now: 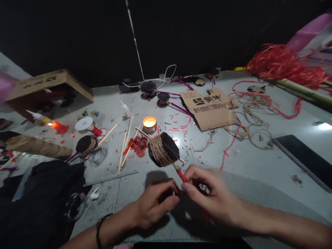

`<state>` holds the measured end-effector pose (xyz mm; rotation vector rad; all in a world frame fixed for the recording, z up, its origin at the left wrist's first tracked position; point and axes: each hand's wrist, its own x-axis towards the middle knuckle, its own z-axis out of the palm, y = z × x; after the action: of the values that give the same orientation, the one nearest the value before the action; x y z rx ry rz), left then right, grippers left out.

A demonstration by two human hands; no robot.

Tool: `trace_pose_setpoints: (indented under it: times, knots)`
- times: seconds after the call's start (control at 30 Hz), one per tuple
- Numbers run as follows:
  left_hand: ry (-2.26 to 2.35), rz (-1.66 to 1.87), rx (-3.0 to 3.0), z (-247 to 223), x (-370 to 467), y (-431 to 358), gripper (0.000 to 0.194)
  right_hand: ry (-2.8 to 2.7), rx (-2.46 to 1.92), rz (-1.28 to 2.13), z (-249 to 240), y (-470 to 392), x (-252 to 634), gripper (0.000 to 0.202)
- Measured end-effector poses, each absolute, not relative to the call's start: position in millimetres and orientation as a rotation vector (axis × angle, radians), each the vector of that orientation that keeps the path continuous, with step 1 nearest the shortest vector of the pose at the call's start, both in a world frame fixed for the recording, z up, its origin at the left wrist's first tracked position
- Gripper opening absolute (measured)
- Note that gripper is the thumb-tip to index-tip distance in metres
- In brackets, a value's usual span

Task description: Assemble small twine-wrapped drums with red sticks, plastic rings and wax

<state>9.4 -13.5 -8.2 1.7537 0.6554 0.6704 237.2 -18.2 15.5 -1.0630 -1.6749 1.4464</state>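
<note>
A small drum (pixel 163 149) with black faces and twine wound round its side is held up over the table, tilted, on a thin handle wrapped in red near the top. My right hand (pixel 207 193) pinches that handle just below the drum. Beside it on the left, my left hand (pixel 158 202) has its fingers curled with thumb and forefinger close together; what they hold, if anything, is too small to make out. Behind the drum burns a small candle (pixel 149 123). Red melted wax (pixel 140 145) and wooden sticks (pixel 111 134) lie left of the drum.
Flattened cardboard (pixel 211 110) lies behind on the right, near tangled twine (pixel 256 110) and a phone (pixel 306 159). More small drums (pixel 86 144) are about. A cardboard box (pixel 49 84), a black cloth (pixel 44 200) and a twine roll (pixel 38 147) are at the left.
</note>
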Motion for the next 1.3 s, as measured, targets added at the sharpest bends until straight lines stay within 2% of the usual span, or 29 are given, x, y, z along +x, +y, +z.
trace_pose_setpoints:
  times: [0.1,0.33,0.47,0.83,0.97,1.13,1.3]
  knots:
    - [0.659,0.751,1.676,-3.6,9.4,-13.8,0.052,-1.716,-1.037,1.398,15.5,-16.1,220.6,0.028]
    - [0.736,0.914,1.712,-15.2,6.1,-16.8,0.03,-1.719,-0.974,1.227,18.1,-6.6,205.8,0.026]
    - [0.708,0.973,1.761,-17.4,4.1,-18.6,0.025,-1.726,-0.99,1.203,16.8,-8.0,211.7,0.023]
    - [0.698,0.85,1.664,-5.7,12.8,-21.1,0.031,-1.615,-1.122,1.315,6.3,-12.1,208.4,0.029]
    - [0.625,1.013,1.719,-7.6,12.3,-23.1,0.02,-1.584,-1.125,1.318,5.4,-12.9,216.7,0.037]
    - [0.542,1.096,1.796,-5.6,10.5,-23.8,0.033,-1.545,-1.151,1.323,-0.3,-16.5,230.6,0.041]
    - [0.548,1.091,1.789,-7.5,10.2,-23.7,0.029,-1.486,-1.148,1.392,-8.3,-20.7,232.3,0.04]
